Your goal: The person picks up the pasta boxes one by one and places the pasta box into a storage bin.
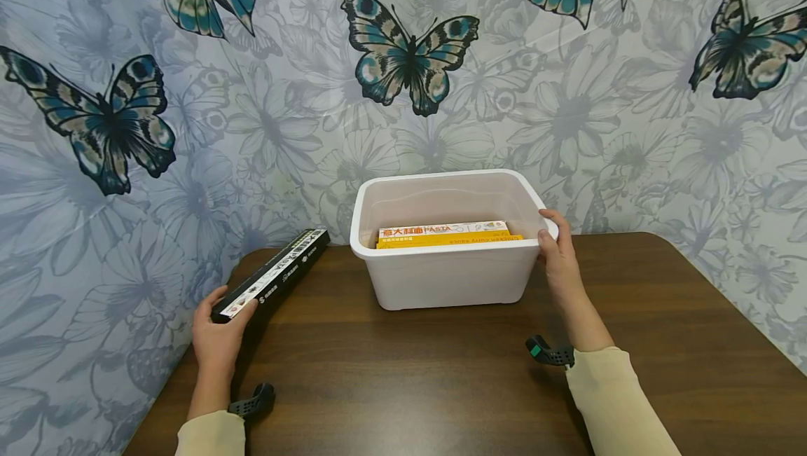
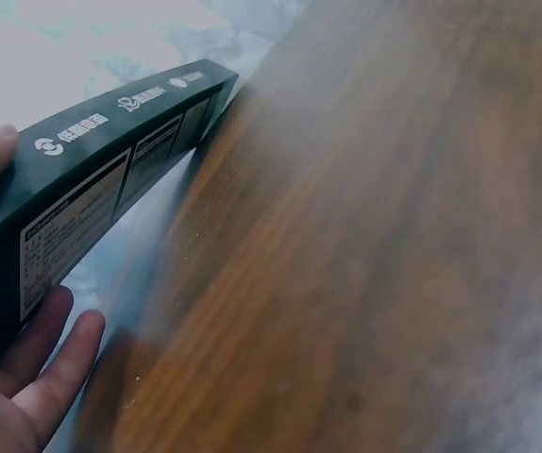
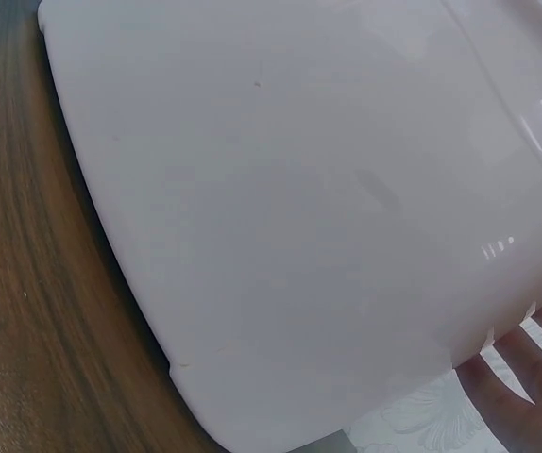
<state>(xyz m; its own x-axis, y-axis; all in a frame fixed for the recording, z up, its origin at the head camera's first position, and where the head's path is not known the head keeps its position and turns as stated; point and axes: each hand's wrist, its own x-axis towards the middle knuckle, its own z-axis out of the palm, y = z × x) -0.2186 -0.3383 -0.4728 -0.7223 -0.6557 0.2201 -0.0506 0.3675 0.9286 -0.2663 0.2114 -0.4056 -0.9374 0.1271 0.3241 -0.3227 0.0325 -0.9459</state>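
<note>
A long, narrow black box [image 1: 277, 274] with a white printed strip slants across the table's left side. My left hand [image 1: 218, 337] grips its near end, thumb on one side and fingers on the other. In the left wrist view the box [image 2: 110, 156] shows a printed label on its side face, and two fingertips [image 2: 73, 349] are spread beneath it. A white plastic bin [image 1: 450, 277] stands upright at the table's back. My right hand [image 1: 561, 256] holds the bin's right rim. Inside the bin are a white pasta box [image 1: 441, 228] and a yellow box [image 1: 450, 239].
The dark brown wooden table [image 1: 403, 386] runs back to a wall hung with butterfly-and-flower cloth [image 1: 271, 127]. Black straps sit around the left wrist [image 1: 252, 402] and the right wrist [image 1: 551, 353].
</note>
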